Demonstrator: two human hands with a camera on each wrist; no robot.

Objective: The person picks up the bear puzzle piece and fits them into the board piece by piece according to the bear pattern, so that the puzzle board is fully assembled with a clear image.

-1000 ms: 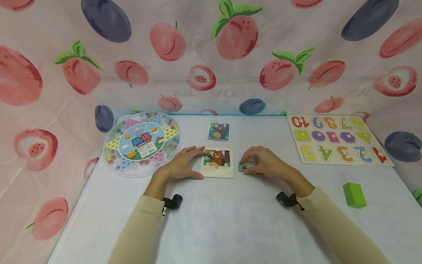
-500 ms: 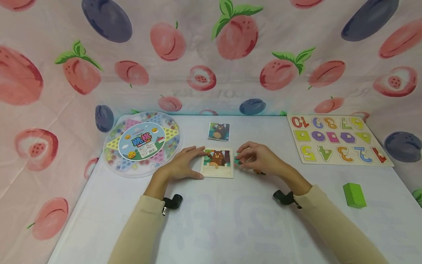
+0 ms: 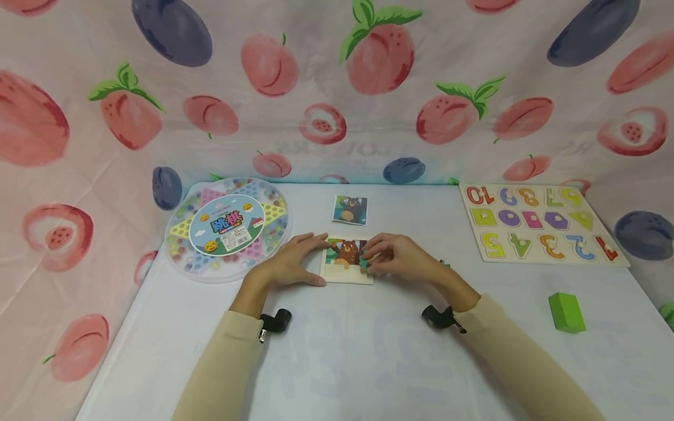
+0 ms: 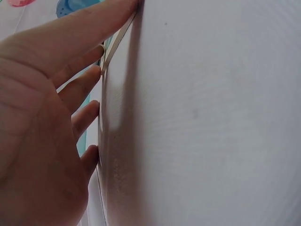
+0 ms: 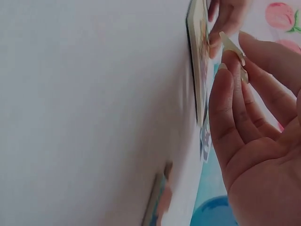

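Note:
A small wooden jigsaw puzzle tray (image 3: 339,276) with a brown bear picture lies mid-table; its lower strip is bare wood. My left hand (image 3: 286,263) rests at its left edge, fingers stretched and thumb by the lower left corner. Over the tray's right side, my right hand (image 3: 402,257) pinches a greenish puzzle piece (image 3: 364,264) between thumb and fingers. The right wrist view shows that piece (image 5: 231,46) edge-on, tilted above the tray (image 5: 200,61). Another puzzle piece (image 3: 445,264) lies on the table, mostly hidden behind the right wrist.
Behind the tray lies a bear picture card (image 3: 350,210). A round Chinese checkers set (image 3: 229,228) is at the left, close to the left hand. At the right are a wooden number board (image 3: 537,225) and a green block (image 3: 567,313). Fruit-print cloth (image 3: 321,88) hangs behind.
My right hand has moved left with the puzzle piece, from beside the tray to over its right side. The left hand has stayed in place.

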